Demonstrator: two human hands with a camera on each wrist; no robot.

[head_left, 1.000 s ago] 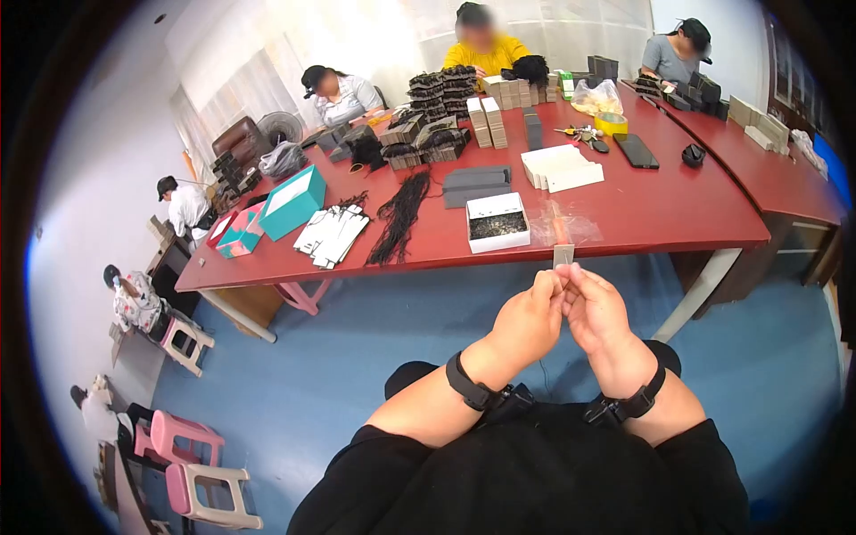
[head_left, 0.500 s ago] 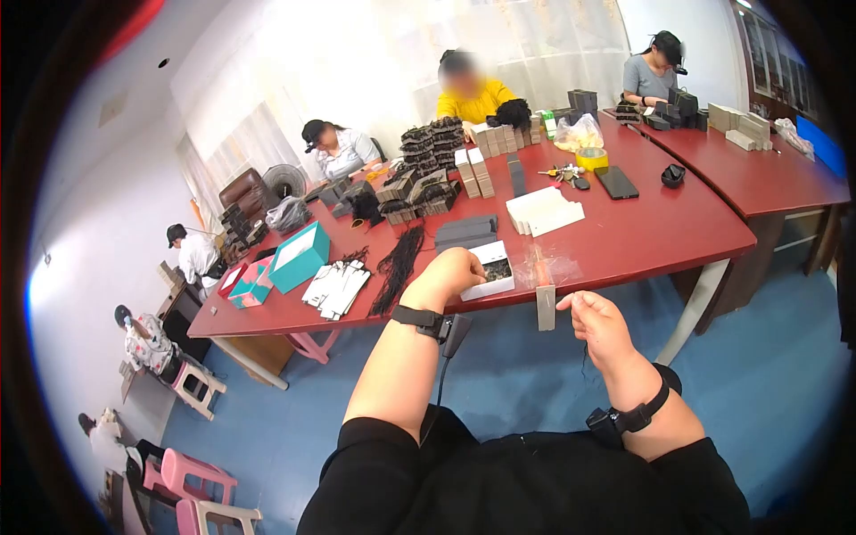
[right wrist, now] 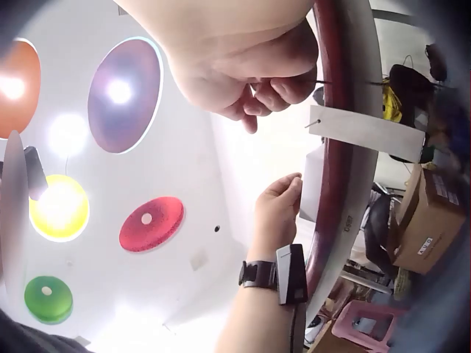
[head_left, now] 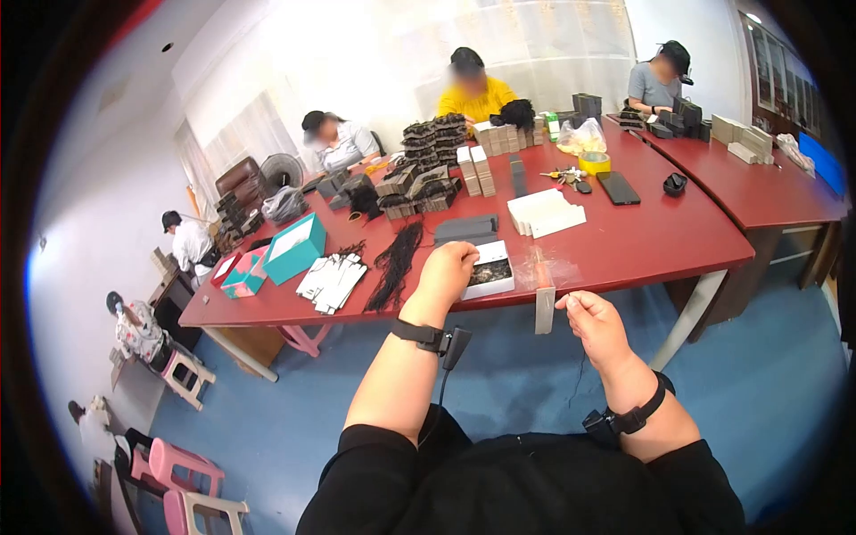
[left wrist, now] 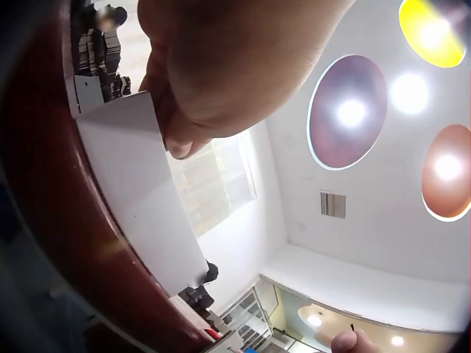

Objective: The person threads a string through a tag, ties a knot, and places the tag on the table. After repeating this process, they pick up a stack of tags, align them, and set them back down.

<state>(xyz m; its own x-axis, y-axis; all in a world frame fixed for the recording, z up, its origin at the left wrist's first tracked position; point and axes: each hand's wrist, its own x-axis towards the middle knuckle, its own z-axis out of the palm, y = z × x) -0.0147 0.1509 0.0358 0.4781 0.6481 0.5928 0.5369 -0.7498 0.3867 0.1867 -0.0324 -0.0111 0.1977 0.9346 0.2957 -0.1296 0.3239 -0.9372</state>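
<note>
My left hand (head_left: 448, 272) is at the left rim of a white box (head_left: 489, 283) holding small dark pieces. Its fingertips are bunched together at the box's upper left corner; whether they pinch a small piece I cannot tell. My right hand (head_left: 597, 325) pinches a thin black cord (right wrist: 321, 81) between curled fingers, and a loose end hangs below it. Just left of this hand, a flat pale strip (head_left: 544, 311) juts past the table's front edge under clear tape. A small metal pin (right wrist: 314, 123) sticks out near the strip's end.
White cards (head_left: 332, 283) and a bundle of black cords (head_left: 397, 267) lie left of the box. Behind it are grey cards (head_left: 465, 229) and white strips (head_left: 546, 212). A phone (head_left: 618, 188) and yellow tape roll (head_left: 594, 163) lie right. Several people sit around the room.
Both hands were together at the strip's end. They parted: the left hand reached into the white box, then rose slightly to its rim. The right hand stayed beside the strip.
</note>
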